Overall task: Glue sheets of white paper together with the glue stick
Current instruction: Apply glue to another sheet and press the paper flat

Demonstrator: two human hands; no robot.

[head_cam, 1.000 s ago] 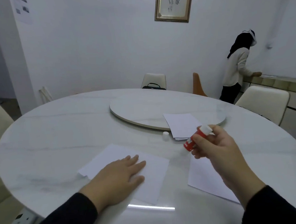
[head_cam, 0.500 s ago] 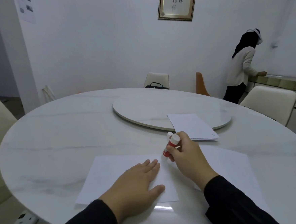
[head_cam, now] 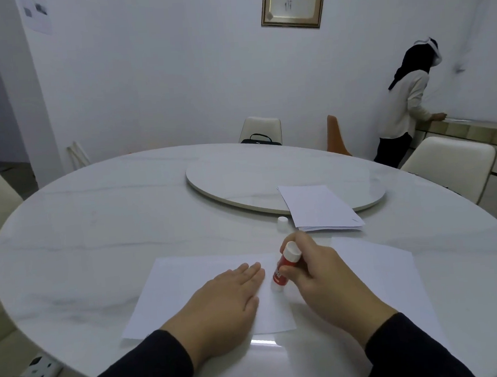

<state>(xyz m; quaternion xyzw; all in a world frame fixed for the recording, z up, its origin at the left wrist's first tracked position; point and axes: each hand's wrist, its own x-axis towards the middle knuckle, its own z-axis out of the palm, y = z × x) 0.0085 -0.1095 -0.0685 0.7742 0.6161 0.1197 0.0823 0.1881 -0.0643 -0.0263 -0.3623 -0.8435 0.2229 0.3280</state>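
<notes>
A white sheet of paper [head_cam: 183, 290] lies on the round marble table [head_cam: 103, 228] in front of me. My left hand [head_cam: 220, 305] rests flat on it, fingers together. My right hand [head_cam: 327, 280] grips a red glue stick [head_cam: 283, 266] with a white end, tip down on the sheet's right part. A second white sheet [head_cam: 389, 278] lies to the right, partly under my right arm. The glue stick's white cap [head_cam: 282, 223] stands beyond my hand, next to a stack of white paper [head_cam: 319, 207].
A round turntable [head_cam: 240, 177] sits mid-table, with the paper stack overlapping its edge. Cream chairs stand at the left, far side and right [head_cam: 451, 165]. A person [head_cam: 406, 103] stands at a counter at the far right. A power strip [head_cam: 39, 370] lies on the floor.
My right hand has brought the glue stick down from the sheet's top edge to lower on its right part. My left hand stays flat on the sheet.
</notes>
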